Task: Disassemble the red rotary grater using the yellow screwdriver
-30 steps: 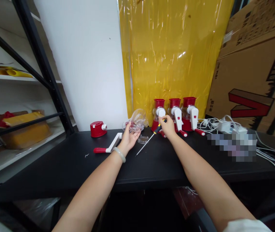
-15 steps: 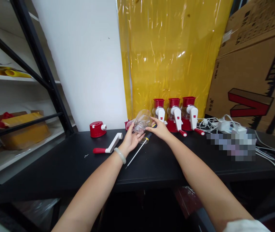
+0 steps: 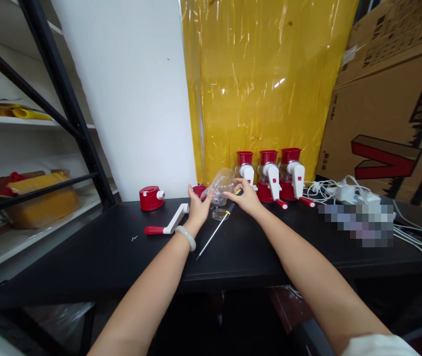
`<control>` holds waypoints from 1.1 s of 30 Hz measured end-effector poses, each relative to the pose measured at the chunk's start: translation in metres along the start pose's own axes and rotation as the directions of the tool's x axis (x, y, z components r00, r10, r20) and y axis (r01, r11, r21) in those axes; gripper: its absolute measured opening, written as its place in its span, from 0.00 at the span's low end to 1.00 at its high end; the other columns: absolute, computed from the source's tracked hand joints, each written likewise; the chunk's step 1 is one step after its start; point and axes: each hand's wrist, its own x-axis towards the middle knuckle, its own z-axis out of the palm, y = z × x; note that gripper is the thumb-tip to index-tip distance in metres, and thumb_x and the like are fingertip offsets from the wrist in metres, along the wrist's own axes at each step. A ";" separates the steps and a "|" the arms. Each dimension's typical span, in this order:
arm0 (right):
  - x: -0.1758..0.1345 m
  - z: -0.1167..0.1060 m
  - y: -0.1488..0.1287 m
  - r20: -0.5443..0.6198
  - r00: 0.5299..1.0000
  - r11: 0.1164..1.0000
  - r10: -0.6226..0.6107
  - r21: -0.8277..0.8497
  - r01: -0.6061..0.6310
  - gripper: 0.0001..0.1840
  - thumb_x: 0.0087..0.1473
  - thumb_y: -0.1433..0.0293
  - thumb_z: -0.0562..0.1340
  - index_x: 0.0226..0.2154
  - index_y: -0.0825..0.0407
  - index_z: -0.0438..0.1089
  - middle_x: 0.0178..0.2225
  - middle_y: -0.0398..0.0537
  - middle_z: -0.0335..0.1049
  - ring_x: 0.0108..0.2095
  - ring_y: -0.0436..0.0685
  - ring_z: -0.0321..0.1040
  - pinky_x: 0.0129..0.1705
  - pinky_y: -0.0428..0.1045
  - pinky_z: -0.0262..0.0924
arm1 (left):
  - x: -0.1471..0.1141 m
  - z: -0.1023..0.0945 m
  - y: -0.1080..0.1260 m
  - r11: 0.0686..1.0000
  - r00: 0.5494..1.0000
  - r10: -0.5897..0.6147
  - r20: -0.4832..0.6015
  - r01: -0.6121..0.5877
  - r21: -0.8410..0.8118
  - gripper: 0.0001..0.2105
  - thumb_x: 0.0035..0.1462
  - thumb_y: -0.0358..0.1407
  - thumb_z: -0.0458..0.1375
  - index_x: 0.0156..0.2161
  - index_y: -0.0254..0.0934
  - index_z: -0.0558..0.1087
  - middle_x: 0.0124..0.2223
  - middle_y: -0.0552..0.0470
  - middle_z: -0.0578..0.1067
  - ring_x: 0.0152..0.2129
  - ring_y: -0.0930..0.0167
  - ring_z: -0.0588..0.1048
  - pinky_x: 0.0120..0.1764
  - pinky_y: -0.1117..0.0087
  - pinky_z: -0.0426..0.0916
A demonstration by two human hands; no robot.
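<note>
Between both hands, just above the black table, is a clear plastic housing (image 3: 224, 179). My left hand (image 3: 199, 211), with a pale bangle on its wrist, grips the housing's left side, thumb on the near side. My right hand (image 3: 248, 199) has its thumb and fingers closed at the right side of the housing. A screwdriver (image 3: 214, 232) with a black and yellow handle slants by my right hand; whether that hand also holds it, I cannot tell. Under the housing lies a clear ring-like part (image 3: 219, 214). A white crank (image 3: 174, 220) with a red grip lies left of my left hand.
At the back left stands a red round base (image 3: 150, 198); another red part (image 3: 198, 190) is partly hidden behind my left hand. Three red and white rotary graters (image 3: 270, 175) stand at the back right. White cables (image 3: 339, 190) and a large carton (image 3: 385, 113) are farther right.
The clear housing has turned and tilted between my hands. My left hand has swung from palm-up beneath it to its left side, with the thumb now on the near side.
</note>
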 end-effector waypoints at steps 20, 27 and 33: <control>-0.011 0.012 -0.011 0.023 0.995 0.992 -0.097 0.079 0.095 0.45 0.38 0.53 0.77 0.56 0.48 0.65 0.42 0.50 0.75 0.44 0.63 0.73 0.53 0.61 0.66 | -0.032 0.016 0.038 0.969 0.936 0.213 0.282 -0.238 0.059 0.49 0.26 0.20 0.78 0.60 0.45 0.74 0.67 0.44 0.69 0.70 0.56 0.58 0.68 0.60 0.58; -0.011 0.018 -0.008 0.038 0.985 0.979 -0.170 0.121 0.164 0.45 0.41 0.56 0.76 0.60 0.47 0.64 0.54 0.55 0.71 0.50 0.65 0.70 0.58 0.62 0.63 | -0.032 0.015 0.042 0.993 0.979 0.114 0.166 -0.117 0.007 0.38 0.32 0.23 0.78 0.53 0.42 0.77 0.61 0.42 0.75 0.67 0.55 0.65 0.65 0.60 0.64; -0.012 0.020 -0.006 0.058 0.981 0.976 -0.185 0.129 0.176 0.44 0.44 0.59 0.74 0.63 0.46 0.64 0.53 0.53 0.70 0.52 0.65 0.69 0.59 0.62 0.63 | -0.023 0.008 0.035 0.981 0.958 0.183 0.220 -0.193 0.027 0.37 0.27 0.23 0.79 0.47 0.46 0.79 0.60 0.49 0.76 0.68 0.56 0.63 0.63 0.60 0.68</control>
